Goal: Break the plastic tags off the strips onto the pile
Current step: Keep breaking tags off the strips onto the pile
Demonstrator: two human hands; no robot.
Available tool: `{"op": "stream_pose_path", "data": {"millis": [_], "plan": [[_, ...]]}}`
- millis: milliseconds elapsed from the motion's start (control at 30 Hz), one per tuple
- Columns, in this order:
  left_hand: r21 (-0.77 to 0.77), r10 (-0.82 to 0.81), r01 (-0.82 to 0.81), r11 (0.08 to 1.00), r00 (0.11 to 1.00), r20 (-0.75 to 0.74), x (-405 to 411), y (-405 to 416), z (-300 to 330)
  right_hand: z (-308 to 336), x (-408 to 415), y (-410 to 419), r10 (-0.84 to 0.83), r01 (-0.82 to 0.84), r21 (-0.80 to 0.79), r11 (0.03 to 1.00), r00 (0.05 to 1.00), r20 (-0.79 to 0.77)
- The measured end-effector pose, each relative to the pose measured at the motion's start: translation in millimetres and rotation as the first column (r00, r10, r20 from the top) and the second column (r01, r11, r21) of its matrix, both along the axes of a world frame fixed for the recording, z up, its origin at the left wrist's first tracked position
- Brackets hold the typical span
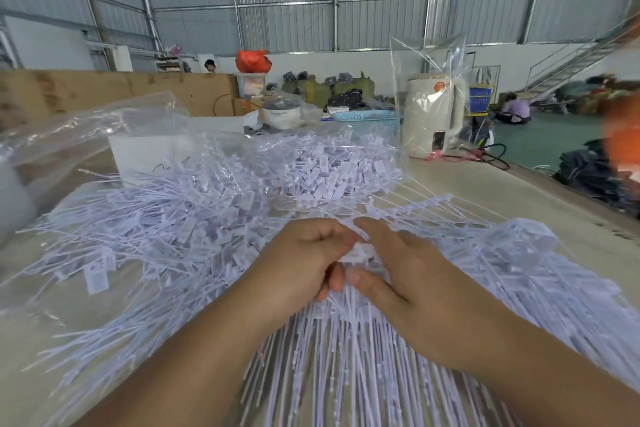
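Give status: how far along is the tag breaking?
Done: a big pile of loose tags covers the table. In hand: left hand and right hand pinch a tag together. Left: strips fanned under the forearms, still many.

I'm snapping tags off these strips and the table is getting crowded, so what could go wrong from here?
1. Both hands, left hand and right hand, pinch one small tag at the fingertips; the grip may slip and fling it past the pile.
2. Loose tags lie mixed with the strips fanned under your wrists, so finished and unfinished pieces could get mixed up.
3. The kettle cord lies near the spreading pile and may snag tags.
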State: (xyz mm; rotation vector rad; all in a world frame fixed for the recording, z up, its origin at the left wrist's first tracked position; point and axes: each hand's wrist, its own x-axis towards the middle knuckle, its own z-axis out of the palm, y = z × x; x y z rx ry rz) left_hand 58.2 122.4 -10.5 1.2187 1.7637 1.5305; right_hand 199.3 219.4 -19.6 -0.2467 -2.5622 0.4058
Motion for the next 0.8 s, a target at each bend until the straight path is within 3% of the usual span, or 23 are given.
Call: {"op": "stream_pose_path", "data": {"millis": [133, 233, 367, 433, 633, 800], "plan": [[-0.020, 0.122, -0.125, 0.992, 0.987, -0.107, -12.0, 0.3, -3.2, 0.4, -0.5, -2.9, -0.051, 0.055, 0.130, 0.990, 0.998, -0.034], [-0.035, 0.086, -0.091, 0.995, 0.988, -0.125, -17.0, -2.3, -2.2, 4.4, 1.0, -1.1, -0.096, 0.119, 0.173, 0.978, 0.986, -0.133], [0.006, 0.006, -0.005, 1.000, 0.991, -0.137, -18.4, -6.7, 4.4, 5.4, 6.8, 8.1, -0.233, 0.219, 0.188, 0.957, 0.971, 0.056], [0.024, -0.008, 0.012, 1.000, 0.990, -0.142, -17.9, -7.7, 5.5, 5.1, 5.5, 11.1, -0.214, 0.193, 0.169, 0.967, 0.970, 0.118], [0.059, -0.027, 0.033, 0.998, 0.994, -0.102, -18.3, -10.4, 7.0, 8.4, 5.8, 15.4, -0.113, 0.116, 0.030, 0.993, 0.991, -0.071], [0.032, 0.010, -0.005, 0.999, 0.984, -0.175, -16.3, -7.7, 3.1, 8.1, 7.7, 18.1, -0.068, 0.064, -0.085, 0.994, 0.997, -0.047]]}}
